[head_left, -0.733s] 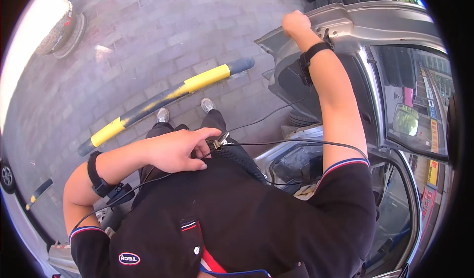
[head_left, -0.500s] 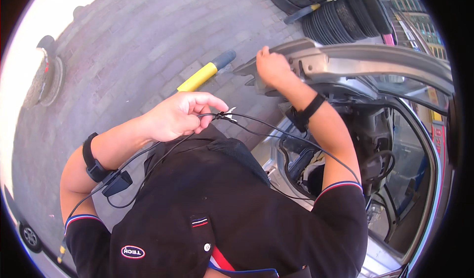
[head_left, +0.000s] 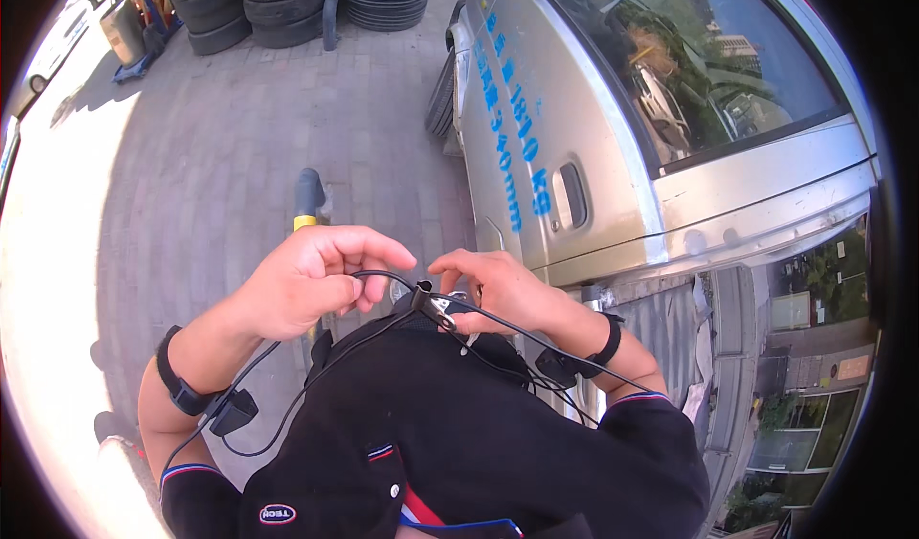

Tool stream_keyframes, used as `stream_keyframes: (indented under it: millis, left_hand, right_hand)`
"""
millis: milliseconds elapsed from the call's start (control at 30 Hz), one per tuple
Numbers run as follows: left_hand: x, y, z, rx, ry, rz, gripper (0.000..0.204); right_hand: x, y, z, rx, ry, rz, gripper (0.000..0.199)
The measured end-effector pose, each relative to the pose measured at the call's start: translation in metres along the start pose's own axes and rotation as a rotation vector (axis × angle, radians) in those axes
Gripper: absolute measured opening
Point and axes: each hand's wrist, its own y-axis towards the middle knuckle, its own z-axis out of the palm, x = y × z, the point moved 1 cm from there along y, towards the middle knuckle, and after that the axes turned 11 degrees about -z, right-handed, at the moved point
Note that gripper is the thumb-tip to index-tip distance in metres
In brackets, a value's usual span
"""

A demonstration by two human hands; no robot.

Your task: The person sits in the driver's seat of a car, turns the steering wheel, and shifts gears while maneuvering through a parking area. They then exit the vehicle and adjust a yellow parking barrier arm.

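My left hand (head_left: 321,280) is raised in front of my waist, its index finger stretched out and the other fingers curled against the thumb. What those fingers hold, if anything, is hidden. Across from it, my right hand (head_left: 507,292) has its thumb and index finger apart. Between the hands hang thin black cables (head_left: 383,274), gathered by a small dark clip (head_left: 421,297) with a pale metallic part. The clip overlaps the view of my right fingertips, so whether they touch it I cannot tell.
A silver vehicle door (head_left: 536,137) with blue markings stands at the right, looking closed. Stacked tyres (head_left: 287,3) are at the far side. A yellow and grey post (head_left: 307,194) is on the paving (head_left: 201,156). Black wrist straps (head_left: 172,367) are on my forearms.
My right hand has left the open door's edge and come in beside the cables. The view has turned right; the door now looks closed. My left hand stays curled.
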Motion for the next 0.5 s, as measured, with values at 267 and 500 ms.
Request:
stream_keyframes:
  millis: [267,500]
  left_hand:
    - [-0.004,0.049,-0.011,0.086,-0.05,-0.025,0.043]
    - [0.001,0.039,-0.03,0.048,0.145,0.042,0.03]
  right_hand:
    - [0.01,-0.015,-0.026,-0.207,-0.103,-0.223,0.064]
    - [0.024,-0.034,-0.063,-0.262,-0.249,-0.626,0.06]
